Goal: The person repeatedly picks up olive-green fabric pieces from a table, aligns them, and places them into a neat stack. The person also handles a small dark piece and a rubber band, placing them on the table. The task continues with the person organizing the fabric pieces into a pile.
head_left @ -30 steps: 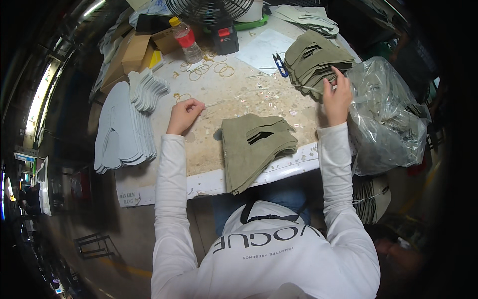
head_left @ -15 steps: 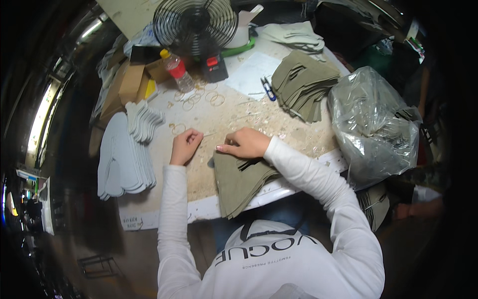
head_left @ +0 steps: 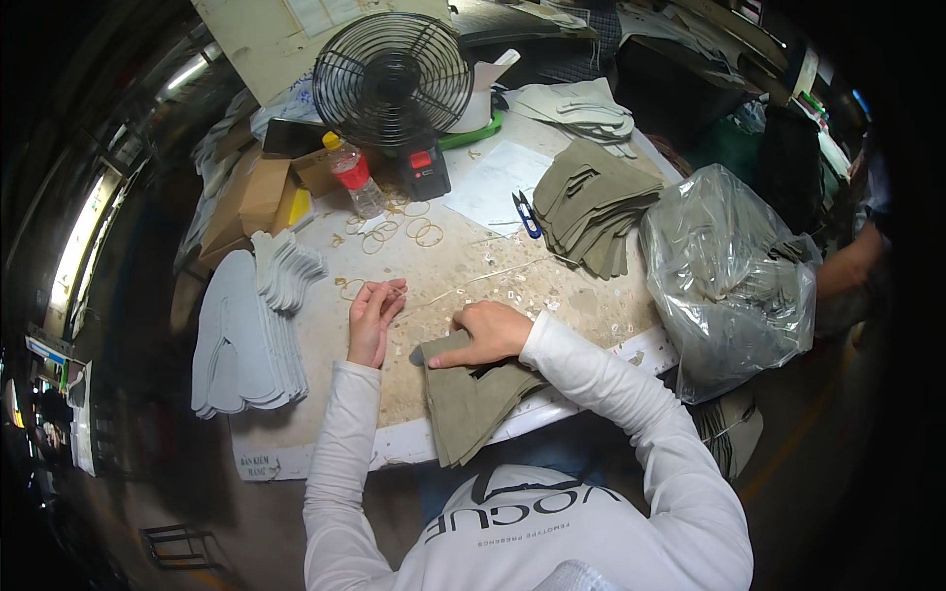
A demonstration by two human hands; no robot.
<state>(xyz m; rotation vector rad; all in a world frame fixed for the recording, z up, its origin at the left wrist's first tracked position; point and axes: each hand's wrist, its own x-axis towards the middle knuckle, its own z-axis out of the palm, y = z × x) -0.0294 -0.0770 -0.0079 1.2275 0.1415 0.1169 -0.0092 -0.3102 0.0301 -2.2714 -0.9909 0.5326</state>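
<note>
My left hand is closed in a pinch above the table, with a thin pale cord at its fingers. Toward the right the cord trails across the tabletop. My right hand rests on a stack of olive-green cut fabric pieces at the near table edge, its thumb lying over the top and the other fingers curled at the far side. Part of the stack is hidden beneath that hand. Beyond it lie blue-handled thread snips, beside a larger fanned pile of olive pieces.
Grey cut pieces are stacked on the left. Behind them stand cardboard boxes, a bottle and a black fan. Rubber bands lie scattered. A clear plastic bag sits at right, near another person's arm.
My left hand has turned, its fingers now pointing more upward. The cord now shows stretched across the table. My right hand stays on the olive stack; the whole view has shifted slightly.
</note>
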